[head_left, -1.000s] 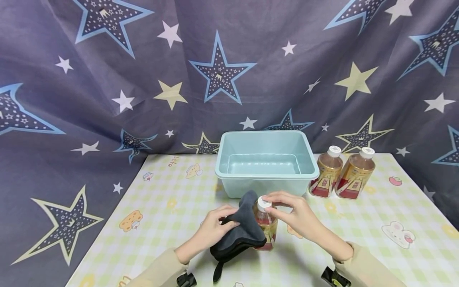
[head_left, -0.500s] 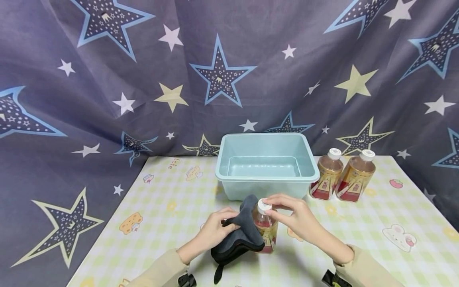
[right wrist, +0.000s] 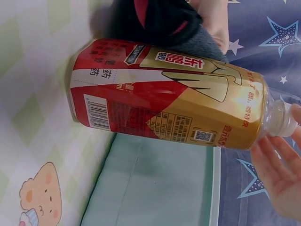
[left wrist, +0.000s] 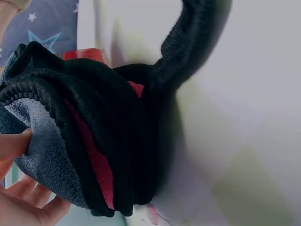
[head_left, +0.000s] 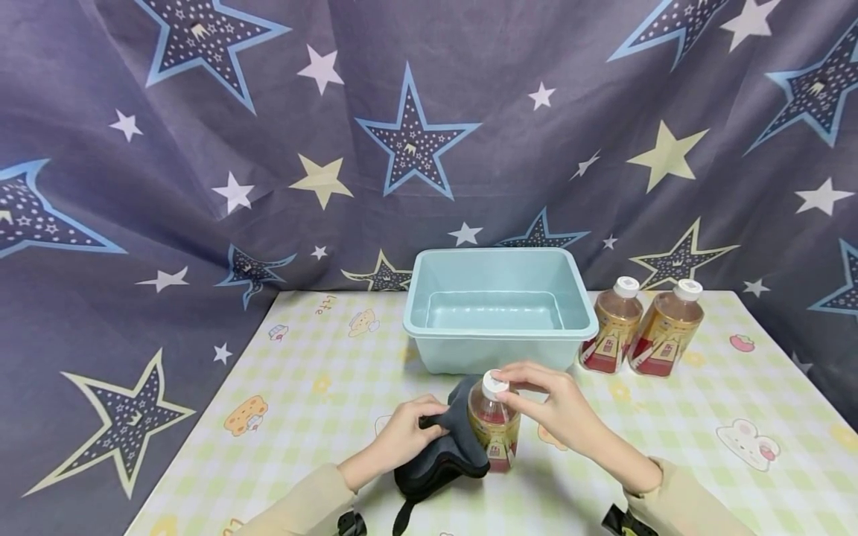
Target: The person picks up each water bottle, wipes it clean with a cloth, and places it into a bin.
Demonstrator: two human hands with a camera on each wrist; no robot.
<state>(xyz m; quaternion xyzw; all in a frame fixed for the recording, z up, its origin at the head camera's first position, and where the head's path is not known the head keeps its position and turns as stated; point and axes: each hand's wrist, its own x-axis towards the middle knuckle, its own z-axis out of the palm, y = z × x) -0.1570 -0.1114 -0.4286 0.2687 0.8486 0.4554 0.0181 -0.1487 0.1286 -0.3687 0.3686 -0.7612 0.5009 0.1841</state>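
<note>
In the head view my left hand (head_left: 410,430) pinches a folded dark grey cleaning cloth (head_left: 447,458) with black edging and a black hanging loop. Pink layers show between the folds of the cloth (left wrist: 44,155) in the left wrist view. Beside the cloth stands a drink bottle (head_left: 496,439) with a white cap, upright on the table. My right hand (head_left: 553,398) grips its cap between thumb and fingers. The right wrist view shows the red and gold label of the bottle (right wrist: 160,94), with the cloth right against its side.
A light blue plastic tub (head_left: 499,344) stands behind the hands. Right of it are two more bottles, one nearer the tub (head_left: 610,327) and one farther right (head_left: 666,329). A checked tablecloth (head_left: 302,350) covers the table; a star-patterned curtain (head_left: 375,89) hangs behind.
My left hand and the cloth have shifted slightly down and left across the bottle's side, so more of the label shows. My right hand keeps its grip on the cap.
</note>
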